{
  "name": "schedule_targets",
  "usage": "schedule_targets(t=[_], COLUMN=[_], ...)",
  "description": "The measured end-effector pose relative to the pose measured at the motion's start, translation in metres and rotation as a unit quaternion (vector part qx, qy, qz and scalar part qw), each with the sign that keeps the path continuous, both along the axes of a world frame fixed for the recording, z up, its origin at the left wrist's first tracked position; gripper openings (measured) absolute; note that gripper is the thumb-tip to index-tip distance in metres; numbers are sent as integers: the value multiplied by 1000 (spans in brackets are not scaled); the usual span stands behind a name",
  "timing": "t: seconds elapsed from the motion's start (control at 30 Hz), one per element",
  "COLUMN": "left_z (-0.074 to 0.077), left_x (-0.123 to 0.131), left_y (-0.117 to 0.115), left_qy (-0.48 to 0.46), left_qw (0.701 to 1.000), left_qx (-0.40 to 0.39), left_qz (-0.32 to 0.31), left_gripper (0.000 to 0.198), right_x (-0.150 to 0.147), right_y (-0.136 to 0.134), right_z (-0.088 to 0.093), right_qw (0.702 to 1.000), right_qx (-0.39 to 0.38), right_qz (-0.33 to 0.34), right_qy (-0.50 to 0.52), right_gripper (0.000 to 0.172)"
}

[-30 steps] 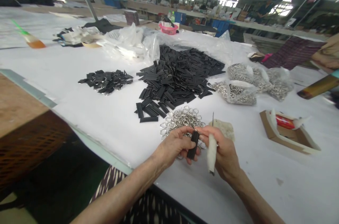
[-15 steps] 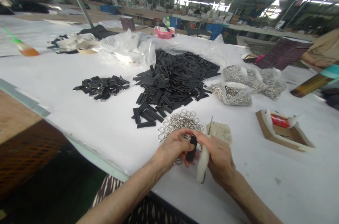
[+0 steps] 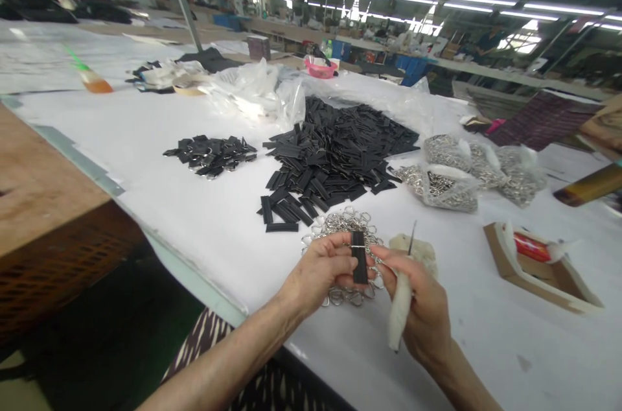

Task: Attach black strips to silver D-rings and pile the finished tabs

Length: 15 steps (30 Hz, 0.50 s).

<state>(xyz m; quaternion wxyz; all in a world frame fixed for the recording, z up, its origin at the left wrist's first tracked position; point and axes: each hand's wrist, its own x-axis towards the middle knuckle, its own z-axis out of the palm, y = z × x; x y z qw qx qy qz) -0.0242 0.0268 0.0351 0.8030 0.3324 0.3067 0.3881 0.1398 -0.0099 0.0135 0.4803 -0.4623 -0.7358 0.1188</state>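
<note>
My left hand [image 3: 324, 270] pinches a short black strap piece [image 3: 359, 258], held upright over a small heap of metal rings [image 3: 343, 224]. My right hand [image 3: 422, 305] is closed round a white-wrapped tool [image 3: 400, 307] with a thin metal tip pointing up, and its fingertips touch the strap's lower end. Just beyond the hands lies a big pile of black strap pieces [image 3: 335, 148]. A smaller pile of black pieces with rings [image 3: 212, 153] lies to the left on the white table [image 3: 184, 203].
Clear bags of metal rings [image 3: 466, 168] lie at right. A cardboard tray [image 3: 539, 268] holds a red tube. A pale pad [image 3: 422, 247] sits behind my right hand. Crumpled plastic bags [image 3: 253, 87] and a pink bowl [image 3: 319, 67] stand farther back. A wooden surface [image 3: 43, 184] borders the left.
The strap piece has been lifted and turned more upright between my fingers. My view has shifted slightly to the left, so everything sits further right in the picture.
</note>
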Motion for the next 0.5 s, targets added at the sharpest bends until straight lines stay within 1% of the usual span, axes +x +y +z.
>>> schedule_targets(t=[0.07, 0.17, 0.3, 0.4, 0.5], left_z=[-1, -2, -5, -6, -4], left_x=[-2, -4, -3, 0, 2], left_y=[-1, -1, -1, -2, -4], left_qy=[-7, -18, -37, -43, -37], left_qw=[1000, 999, 996, 993, 992], left_qx=[1, -27, -60, -88, -106], left_qz=[12, 42, 61, 62, 55], left_gripper=[26, 29, 27, 24, 26], right_x=[0, -1, -3, -5, -5], right_y=[-1, 0, 3, 4, 3], right_z=[3, 5, 4, 4, 3], right_qw=[999, 996, 980, 970, 972], right_qx=[5, 29, 119, 164, 164], right_qz=[17, 41, 75, 73, 67], right_qy=[-27, -77, -140, -165, -153], right_gripper=[18, 23, 24, 21, 21])
